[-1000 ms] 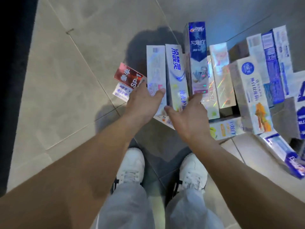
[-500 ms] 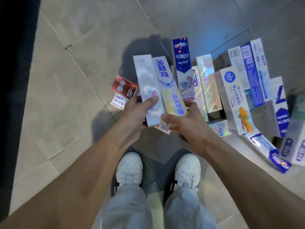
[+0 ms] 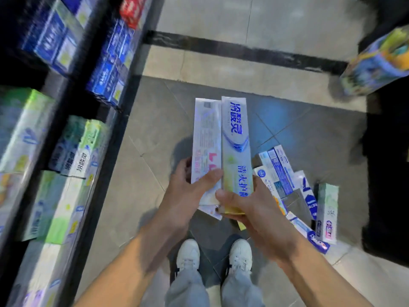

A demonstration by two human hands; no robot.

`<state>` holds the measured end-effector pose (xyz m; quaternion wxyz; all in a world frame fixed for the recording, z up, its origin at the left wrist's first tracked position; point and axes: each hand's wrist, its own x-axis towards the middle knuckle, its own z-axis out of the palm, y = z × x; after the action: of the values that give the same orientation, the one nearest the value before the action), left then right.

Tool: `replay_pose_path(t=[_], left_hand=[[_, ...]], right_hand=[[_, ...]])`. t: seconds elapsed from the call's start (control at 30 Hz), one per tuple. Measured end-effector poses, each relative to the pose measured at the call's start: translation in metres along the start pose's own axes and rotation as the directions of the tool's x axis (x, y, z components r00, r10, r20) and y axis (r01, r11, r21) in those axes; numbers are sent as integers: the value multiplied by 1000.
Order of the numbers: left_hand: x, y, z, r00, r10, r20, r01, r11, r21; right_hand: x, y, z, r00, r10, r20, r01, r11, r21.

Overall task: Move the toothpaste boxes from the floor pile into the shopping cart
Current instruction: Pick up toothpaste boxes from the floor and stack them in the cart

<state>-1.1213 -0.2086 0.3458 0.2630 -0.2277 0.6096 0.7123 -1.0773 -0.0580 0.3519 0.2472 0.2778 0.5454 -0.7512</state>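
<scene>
carry | my left hand (image 3: 188, 191) pinches pink-print toothpaste box (image 3: 205, 147); right hand (image 3: 247, 207) grips blue-print toothpaste box (image 3: 236, 145) | both above floor pile (image 3: 294, 191); keep them level; cart unseen

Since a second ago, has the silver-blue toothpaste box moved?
Yes. The silver-blue toothpaste box, gripped by the right hand, has lifted up off the floor pile.

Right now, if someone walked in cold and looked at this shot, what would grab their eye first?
Dead centre, two long toothpaste boxes held side by side above the floor: the left hand grips the pale pink-lettered box, the right hand the silver box with blue lettering. Next, the floor pile of boxes lower right, and blurred stocked shelves along the left edge.
</scene>
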Motion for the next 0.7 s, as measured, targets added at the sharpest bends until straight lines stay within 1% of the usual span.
replay_pose_path(t=[0.1,0.2,0.23,0.3,0.37,0.43,0.47,0.63,0.7], left_hand=[[-66,75,7,998,42,39,-42,999,3],[-140,148,19,991,134,20,-134,991,-4],[-165,171,24,987,160,4,-160,987,-13],[-216,217,36,973,230,-12,-230,973,-20],[-261,256,46,951,307,40,-308,951,13],[-303,286,58,930,361,74,-364,930,41],[-322,299,63,920,383,79,-386,922,28],[-395,342,88,873,454,180,-450,891,-67],[-417,351,99,843,480,244,-463,877,-126]], right_hand=[[-62,-68,25,996,-45,-83,44,999,-9],[-132,-139,53,982,-141,-123,134,989,-63],[-159,-161,63,976,-168,-138,161,985,-57],[-212,-199,80,965,-226,-133,225,974,-22],[-263,-228,93,947,-295,-127,298,955,4],[-310,-252,101,925,-362,-117,367,930,23],[-331,-263,102,912,-394,-119,400,916,36],[-424,-305,95,833,-522,-184,540,839,62],[-453,-315,87,802,-556,-219,582,809,80]])
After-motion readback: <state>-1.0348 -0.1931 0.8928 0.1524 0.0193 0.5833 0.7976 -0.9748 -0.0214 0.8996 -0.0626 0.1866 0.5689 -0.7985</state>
